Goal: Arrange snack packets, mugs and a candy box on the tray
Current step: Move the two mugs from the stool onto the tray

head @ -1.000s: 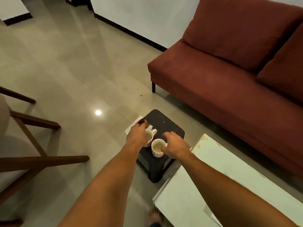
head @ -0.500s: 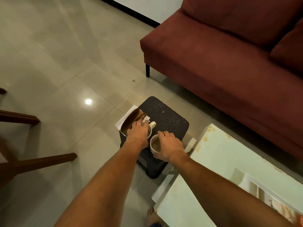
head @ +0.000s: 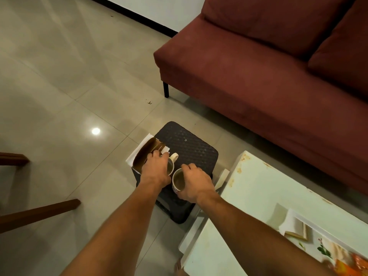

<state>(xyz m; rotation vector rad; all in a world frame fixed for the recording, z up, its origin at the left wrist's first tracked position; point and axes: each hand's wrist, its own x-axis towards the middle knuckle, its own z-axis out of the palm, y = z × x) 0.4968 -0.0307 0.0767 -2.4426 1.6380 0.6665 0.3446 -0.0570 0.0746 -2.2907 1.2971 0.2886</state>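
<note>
My left hand (head: pixel 157 169) curls over the left mug (head: pixel 171 163), whose handle points toward the stool's centre; my right hand (head: pixel 194 184) closes round the right mug (head: pixel 177 181), fingers over its far rim. Both mugs stand on the near-left part of a dark woven stool (head: pixel 191 148), the right one close to the near edge. A brown open box (head: pixel 146 154) on white paper overhangs the stool's left edge, just beside my left hand. The stool's far half is bare. The pale counter (head: pixel 249 196) lies to my right, a narrow gap from the stool; a flowered tray (head: pixel 316 238) rests at its near-right part. Open tiled floor (head: pixel 69 86) spreads left; a red sofa (head: pixel 258 76) bounds the far side.
</note>
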